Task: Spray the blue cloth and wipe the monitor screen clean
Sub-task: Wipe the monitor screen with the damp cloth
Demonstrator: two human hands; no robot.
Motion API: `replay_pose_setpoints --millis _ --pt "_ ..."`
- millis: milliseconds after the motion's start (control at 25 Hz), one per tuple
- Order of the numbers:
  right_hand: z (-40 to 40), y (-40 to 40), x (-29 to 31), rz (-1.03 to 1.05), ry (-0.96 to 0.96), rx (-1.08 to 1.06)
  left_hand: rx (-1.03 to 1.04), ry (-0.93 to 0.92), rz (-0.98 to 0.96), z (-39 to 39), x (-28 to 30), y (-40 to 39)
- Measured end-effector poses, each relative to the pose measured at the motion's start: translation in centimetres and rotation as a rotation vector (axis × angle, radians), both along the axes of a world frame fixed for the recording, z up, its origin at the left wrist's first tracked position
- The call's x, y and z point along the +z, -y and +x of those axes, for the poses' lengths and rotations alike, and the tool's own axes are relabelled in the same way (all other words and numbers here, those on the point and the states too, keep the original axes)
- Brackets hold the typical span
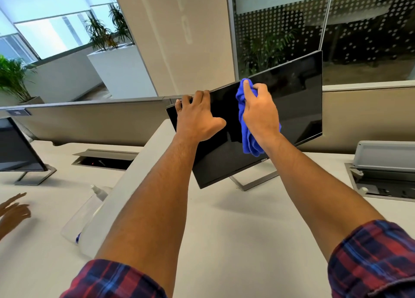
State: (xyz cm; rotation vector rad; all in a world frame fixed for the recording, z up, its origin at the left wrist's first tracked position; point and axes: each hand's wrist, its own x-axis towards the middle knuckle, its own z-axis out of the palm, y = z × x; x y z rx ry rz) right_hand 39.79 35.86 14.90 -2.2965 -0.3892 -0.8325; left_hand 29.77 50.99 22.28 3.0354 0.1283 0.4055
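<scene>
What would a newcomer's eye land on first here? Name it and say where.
First the blue cloth, bright against the black monitor at centre, pressed to the screen by the right hand. Next the left hand, gripping the monitor's top left edge. Lower left, a clear spray bottle lies on the white desk.

Spray bottle (pixel 86 214) half behind divider

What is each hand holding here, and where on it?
Right hand grips the bunched blue cloth near its upper end; left hand holds the monitor top edge.
</scene>
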Motion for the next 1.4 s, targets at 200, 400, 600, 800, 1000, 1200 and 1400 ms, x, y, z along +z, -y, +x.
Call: replay_pose_setpoints --millis 200,400,600,800,1000,1200,1400 --pt "-0.3 0.3 0.0 -0.253 0.242 0.209 0.000 0.008 -0.017 0.0 -0.1 -0.2" --pt "0.3 -0.3 1.3 0.054 0.051 0.104 0.022 0.026 0.011 0.3 -0.5 -0.1" --pt "0.4 0.9 1.1 -0.244 0.230 0.203 0.022 0.032 0.028 0.5 -0.7 0.0" --pt "-0.3 -0.1 0.7 -0.117 0.193 0.163 0.026 0.037 0.031 0.4 -0.8 0.0" --pt "1.2 2.5 0.4 0.041 0.074 0.179 0.019 0.034 0.038 0.4 -0.7 0.0" --pt "0.9 2.1 1.3 0.014 0.142 0.227 0.028 0.024 0.046 0.3 -0.7 0.0" --pt "1.6 3.8 1.0 0.065 0.049 0.169 0.027 0.023 0.059 0.4 -0.8 0.1"
